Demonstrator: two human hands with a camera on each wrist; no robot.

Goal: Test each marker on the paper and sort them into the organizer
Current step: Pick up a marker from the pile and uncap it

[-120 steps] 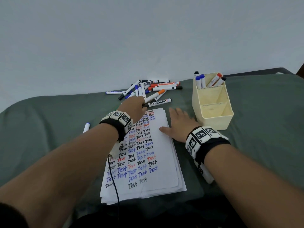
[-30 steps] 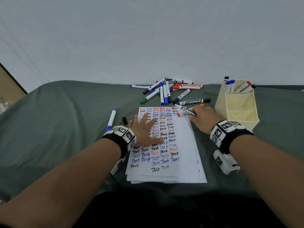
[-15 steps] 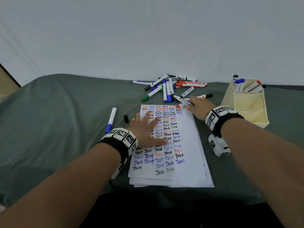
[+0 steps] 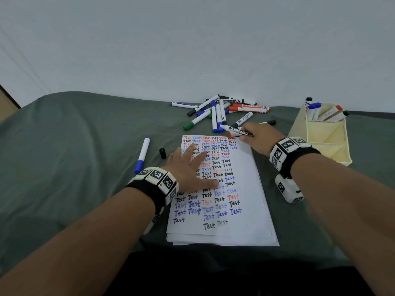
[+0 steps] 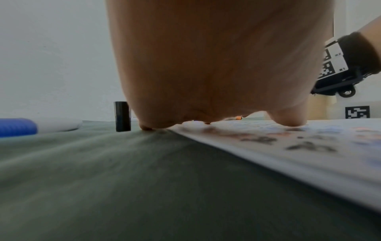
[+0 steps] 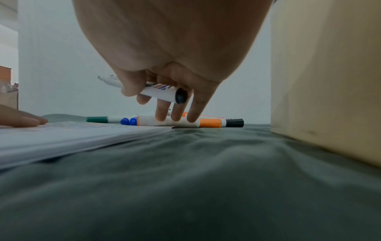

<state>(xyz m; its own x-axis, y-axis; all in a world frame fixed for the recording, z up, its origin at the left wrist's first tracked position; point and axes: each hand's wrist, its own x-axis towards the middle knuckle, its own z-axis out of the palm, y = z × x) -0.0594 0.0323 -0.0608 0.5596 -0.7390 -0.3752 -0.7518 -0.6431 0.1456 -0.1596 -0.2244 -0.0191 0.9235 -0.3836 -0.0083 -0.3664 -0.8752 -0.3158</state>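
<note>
— How far is the work, do you think?

— I would say less than half. Only about five markers stand in the far part of the organizer [image 4: 327, 133], just right of the right hand [image 4: 257, 136]; its nearer parts look empty. A big pile of markers [image 4: 222, 113] lies beyond that hand, not sorted yet.

— And the hands?

— The left hand [image 4: 188, 167] lies flat, fingers spread, pressing on the paper [image 4: 245, 199]. The right hand pinches a marker [image 4: 239, 131] at the paper's far right corner. A blue marker [image 4: 142, 154] and a black cap [image 4: 162, 153] lie left of the left hand.

— Can you read anything?

— The held marker says "Whiteboard". The paper is covered with many rows of "Test" in black, blue and red.
</note>
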